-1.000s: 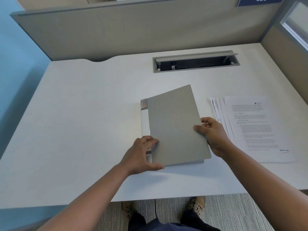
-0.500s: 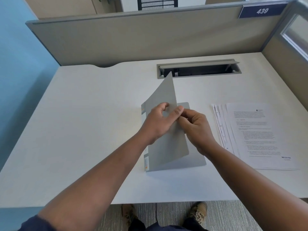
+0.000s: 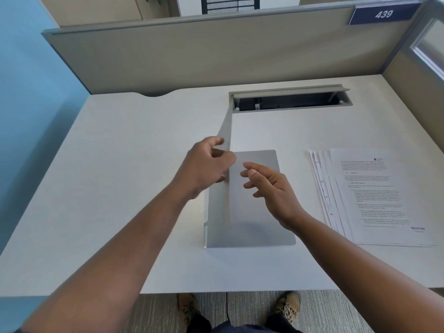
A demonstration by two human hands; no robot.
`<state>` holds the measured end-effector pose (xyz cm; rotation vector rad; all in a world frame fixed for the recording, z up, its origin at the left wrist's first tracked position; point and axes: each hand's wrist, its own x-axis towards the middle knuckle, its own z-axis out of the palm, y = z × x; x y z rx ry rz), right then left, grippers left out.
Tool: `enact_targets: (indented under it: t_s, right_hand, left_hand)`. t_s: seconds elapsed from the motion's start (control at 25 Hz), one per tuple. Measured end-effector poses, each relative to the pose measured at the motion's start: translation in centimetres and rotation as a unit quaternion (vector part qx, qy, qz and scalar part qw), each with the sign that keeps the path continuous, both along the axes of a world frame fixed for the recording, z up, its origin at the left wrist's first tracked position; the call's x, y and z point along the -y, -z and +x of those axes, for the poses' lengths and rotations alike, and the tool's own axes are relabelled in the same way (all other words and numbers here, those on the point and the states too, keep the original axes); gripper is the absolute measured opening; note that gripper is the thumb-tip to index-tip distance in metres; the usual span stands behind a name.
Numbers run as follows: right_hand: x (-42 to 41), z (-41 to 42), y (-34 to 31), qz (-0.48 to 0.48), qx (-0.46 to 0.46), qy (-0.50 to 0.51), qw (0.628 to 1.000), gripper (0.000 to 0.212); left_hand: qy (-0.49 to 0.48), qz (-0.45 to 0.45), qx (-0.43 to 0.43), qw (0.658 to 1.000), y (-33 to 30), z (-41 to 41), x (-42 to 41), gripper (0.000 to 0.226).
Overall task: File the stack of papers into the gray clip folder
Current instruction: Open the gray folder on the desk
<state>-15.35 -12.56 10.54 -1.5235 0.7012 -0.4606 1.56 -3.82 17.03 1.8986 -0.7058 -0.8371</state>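
The gray clip folder (image 3: pixel 254 227) lies at the middle of the white desk (image 3: pixel 115 179), its back panel flat. Its front cover (image 3: pixel 225 135) stands nearly upright, seen almost edge-on. My left hand (image 3: pixel 206 164) pinches the cover's free edge about halfway up. Above the folder's open inside hovers my right hand (image 3: pixel 269 188), fingers spread, holding nothing. The stack of papers (image 3: pixel 374 198), printed and fanned at its left edge, rests on the desk to the right of the folder, apart from it.
An open cable tray slot (image 3: pixel 290 102) is set into the desk behind the folder. Partition walls (image 3: pixel 216 56) close the back and right. A blue wall (image 3: pixel 26 92) is at the left. My shoes (image 3: pixel 286 306) show below the near desk edge.
The folder's cover has swung from lying shut to standing almost upright. My left hand moved from the spine corner up to the cover's edge. My right hand let go of the cover.
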Motion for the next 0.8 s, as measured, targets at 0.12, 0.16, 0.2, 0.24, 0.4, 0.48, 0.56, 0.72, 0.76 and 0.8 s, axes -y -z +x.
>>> enact_targets:
  t_s: [0.12,0.16,0.2,0.24,0.4,0.48,0.56,0.72,0.76,0.8]
  right_hand:
    - [0.9,-0.4,2.7,-0.077,-0.146,-0.014,0.986,0.053]
    - [1.3,-0.7,3.8,-0.115,-0.208,-0.040,0.971,0.060]
    - [1.6,-1.0,4.8,-0.149,-0.259,-0.070,0.952,0.067]
    - [1.7,-1.3,5.7,-0.176,-0.298,-0.096,0.933,0.074]
    - [1.8,-2.1,8.7,-0.220,-0.385,-0.133,0.886,0.094]
    - [1.9,-2.4,9.5,-0.245,-0.423,-0.142,0.861,0.100]
    - [2.1,-2.7,10.0,-0.268,-0.455,-0.151,0.836,0.103]
    - [2.7,-3.5,10.7,-0.294,-0.494,-0.161,0.802,0.105]
    - [2.8,-3.7,10.8,-0.300,-0.497,-0.163,0.797,0.105]
    - [2.9,-3.8,10.9,-0.305,-0.499,-0.163,0.794,0.105]
  left_hand:
    - [-0.027,-0.002,0.049,0.998,-1.4,3.2,-2.5,0.077]
    - [-0.027,0.014,0.082,0.996,-1.8,4.4,-3.6,0.076]
    - [-0.024,0.035,0.109,0.993,-2.1,5.6,-4.8,0.074]
    - [-0.019,0.053,0.126,0.990,-2.2,6.8,-6.0,0.069]
    - [-0.037,0.128,0.183,0.974,-0.3,11.0,-9.3,0.056]
    - [-0.074,0.168,0.225,0.957,2.4,12.6,-10.3,0.058]
    - [-0.103,0.207,0.224,0.947,5.5,13.6,-11.0,0.067]
    - [-0.099,0.279,0.208,0.932,10.9,14.5,-11.6,0.080]
    - [-0.095,0.288,0.205,0.931,12.0,14.4,-11.6,0.080]
    - [-0.090,0.304,0.196,0.928,13.0,14.1,-11.7,0.084]
